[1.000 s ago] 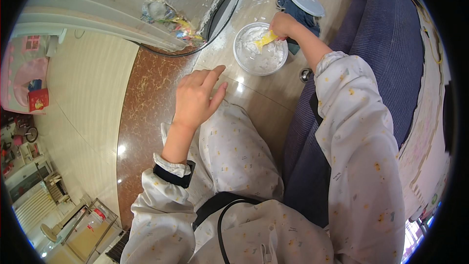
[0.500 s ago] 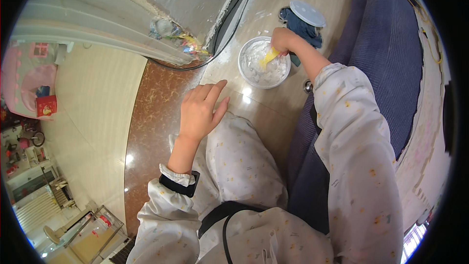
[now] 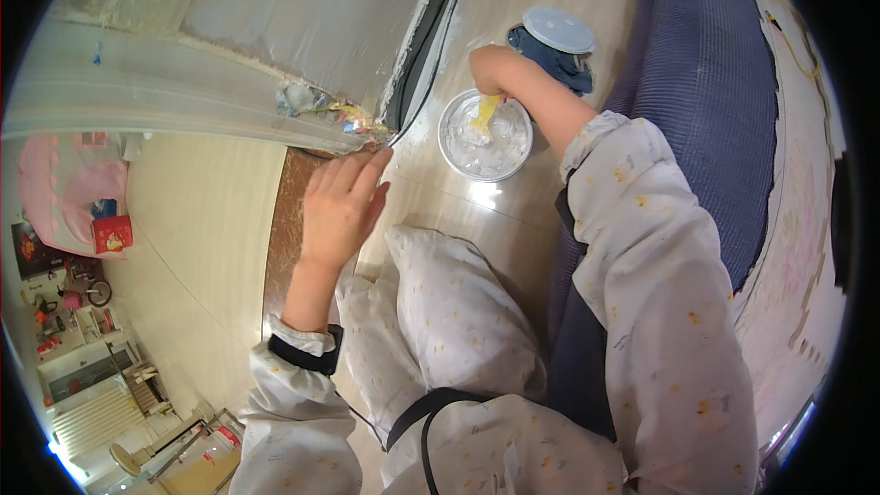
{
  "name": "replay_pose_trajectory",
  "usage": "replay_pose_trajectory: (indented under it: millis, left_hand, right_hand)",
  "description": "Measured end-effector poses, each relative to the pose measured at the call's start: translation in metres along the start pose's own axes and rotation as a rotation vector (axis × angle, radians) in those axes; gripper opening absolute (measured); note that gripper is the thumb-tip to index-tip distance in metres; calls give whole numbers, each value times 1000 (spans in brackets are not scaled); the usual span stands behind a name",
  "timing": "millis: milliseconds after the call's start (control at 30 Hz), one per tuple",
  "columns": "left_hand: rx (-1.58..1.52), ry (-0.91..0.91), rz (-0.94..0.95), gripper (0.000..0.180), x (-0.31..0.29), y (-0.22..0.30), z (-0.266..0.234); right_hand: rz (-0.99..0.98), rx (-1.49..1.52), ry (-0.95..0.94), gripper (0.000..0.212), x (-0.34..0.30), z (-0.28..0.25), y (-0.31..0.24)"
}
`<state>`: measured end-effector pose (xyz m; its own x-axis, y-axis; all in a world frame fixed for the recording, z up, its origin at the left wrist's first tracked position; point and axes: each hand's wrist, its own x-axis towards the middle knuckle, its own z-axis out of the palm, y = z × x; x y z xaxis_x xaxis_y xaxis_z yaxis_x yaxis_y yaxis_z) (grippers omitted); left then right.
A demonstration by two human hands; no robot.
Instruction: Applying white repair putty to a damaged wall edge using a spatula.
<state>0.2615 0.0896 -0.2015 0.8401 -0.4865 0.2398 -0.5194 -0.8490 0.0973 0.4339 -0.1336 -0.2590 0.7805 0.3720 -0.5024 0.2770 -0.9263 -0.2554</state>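
Over a round white tub on the floor, my right hand is closed around a yellow scraper. Its lower end dips into thick, lumpy white paste inside the tub. My fingers partly hide the scraper's upper end. To the left of the tub, my left hand hangs in the air, back upward and fingers stretched out, holding nothing.
Beyond the tub, a pale round lid lies on dark blue cloth. A ribbed blue sofa runs along the right. At the left, a black cable follows the bottom of a rough wall with crumpled scraps at its corner.
My left hand has moved left and slightly down in the picture. The right hand has shifted left with the scraper, which now stands more upright in the paste. The view has also shifted.
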Motion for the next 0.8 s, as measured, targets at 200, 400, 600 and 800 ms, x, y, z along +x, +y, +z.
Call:
replay_pose_trajectory:
  millis: [200,400,600,800]
  left_hand:
    - [213,-5,173,42,40,-18,-39]
    - [482,28,381,37,96,-58,-94]
    - [683,-21,563,32,136,-79,-115]
    - [915,-293,809,36,148,-95,-115]
  right_hand:
    - [95,-39,-101,26,10,-2,-2]
    - [72,-29,-124,28,11,-5,-2]
    - [56,49,-44,28,16,-4,0]
    - [16,124,-29,27,8,-14,-3]
